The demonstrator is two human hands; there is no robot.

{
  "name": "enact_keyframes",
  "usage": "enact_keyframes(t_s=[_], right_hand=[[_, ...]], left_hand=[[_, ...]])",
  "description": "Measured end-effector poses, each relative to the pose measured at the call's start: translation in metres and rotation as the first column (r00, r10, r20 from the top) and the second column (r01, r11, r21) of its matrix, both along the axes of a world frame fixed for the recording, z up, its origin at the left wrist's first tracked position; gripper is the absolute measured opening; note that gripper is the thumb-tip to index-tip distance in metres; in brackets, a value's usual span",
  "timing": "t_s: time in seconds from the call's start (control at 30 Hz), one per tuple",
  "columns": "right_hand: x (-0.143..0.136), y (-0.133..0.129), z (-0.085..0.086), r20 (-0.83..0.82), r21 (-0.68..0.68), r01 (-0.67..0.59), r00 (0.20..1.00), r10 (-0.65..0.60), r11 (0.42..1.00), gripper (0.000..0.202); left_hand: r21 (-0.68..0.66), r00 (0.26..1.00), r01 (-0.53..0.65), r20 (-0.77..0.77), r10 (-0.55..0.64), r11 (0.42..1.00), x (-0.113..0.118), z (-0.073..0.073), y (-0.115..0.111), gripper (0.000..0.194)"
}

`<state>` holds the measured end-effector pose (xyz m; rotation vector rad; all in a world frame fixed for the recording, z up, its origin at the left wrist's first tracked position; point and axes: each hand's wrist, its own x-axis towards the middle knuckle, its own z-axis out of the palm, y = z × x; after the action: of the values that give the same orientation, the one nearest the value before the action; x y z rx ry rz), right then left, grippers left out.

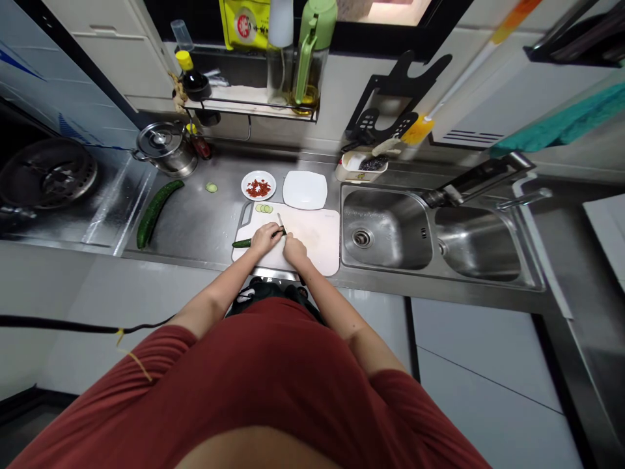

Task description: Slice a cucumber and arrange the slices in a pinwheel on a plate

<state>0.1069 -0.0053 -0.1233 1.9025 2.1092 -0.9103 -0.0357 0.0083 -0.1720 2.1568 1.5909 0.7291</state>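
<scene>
On the white cutting board (317,242) lies a dark green cucumber (241,243). My left hand (266,239) is closed over its middle, and one end shows past the fingers. My right hand (295,249) is wrapped round a knife (280,220), whose blade points away from me beside the cucumber's right end. Most of the knife's handle is hidden by the fingers. Several thin cucumber slices (264,208) lie at the board's far left corner. Behind the board stand a white plate of chopped red pieces (258,197) and a white square plate (305,189).
A whole cucumber (155,212) and a cut cucumber end (211,187) lie on the steel counter (205,228). To the left are a lidded pot (166,148) and a wok (49,174). A double sink (385,225) with a faucet (478,179) is on the right. Bottles stand on the wall rack (254,107).
</scene>
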Motion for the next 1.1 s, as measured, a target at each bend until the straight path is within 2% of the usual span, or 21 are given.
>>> enact_keyframes(t_s=[0.23,0.4,0.87,1.1], right_hand=[[0.012,-0.022,0.003,0.035,-0.028,-0.011,0.999,0.012,1.0,0.028],[0.017,-0.037,-0.001,0.051,-0.022,-0.022,0.998,0.023,1.0,0.028],[0.002,-0.006,-0.002,0.005,-0.012,0.003,1.0,-0.003,1.0,0.028],[0.004,-0.009,0.005,0.016,-0.023,-0.009,1.0,0.009,1.0,0.028]], left_hand=[[-0.021,1.0,-0.001,0.004,0.001,1.0,0.0,0.0,0.001,0.021],[-0.017,1.0,-0.001,0.015,0.001,1.0,0.0,-0.002,0.001,0.02],[-0.018,1.0,-0.008,0.001,0.008,1.0,0.0,0.0,0.001,0.02],[-0.02,1.0,-0.001,0.011,0.002,1.0,0.0,0.002,0.0,0.02]])
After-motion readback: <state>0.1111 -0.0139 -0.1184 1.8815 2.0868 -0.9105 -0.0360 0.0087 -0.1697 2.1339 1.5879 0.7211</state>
